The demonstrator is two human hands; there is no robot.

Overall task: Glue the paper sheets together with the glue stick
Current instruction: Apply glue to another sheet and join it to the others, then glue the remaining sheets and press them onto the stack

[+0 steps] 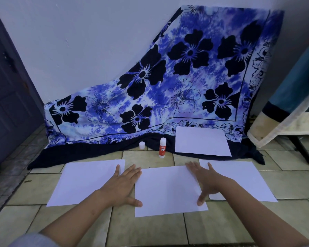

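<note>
My left hand lies flat and spread along the left edge of the middle sheet, thumb resting near its lower left corner; my right hand is splayed the same way over the right edge, thumb pointing down toward the lower right corner. Neither hand clasps anything: fingers apart, palms pressing down. I judge this paper light, limp and quick to slide on the tiles, so flat palms at the edges suit it better than a pinch. Both forearms reach forward and converge on the sheet. A left sheet and a right sheet flank it, a far sheet rests on the floral cloth, and the glue stick stands uncapped beyond, its cap beside it.
</note>
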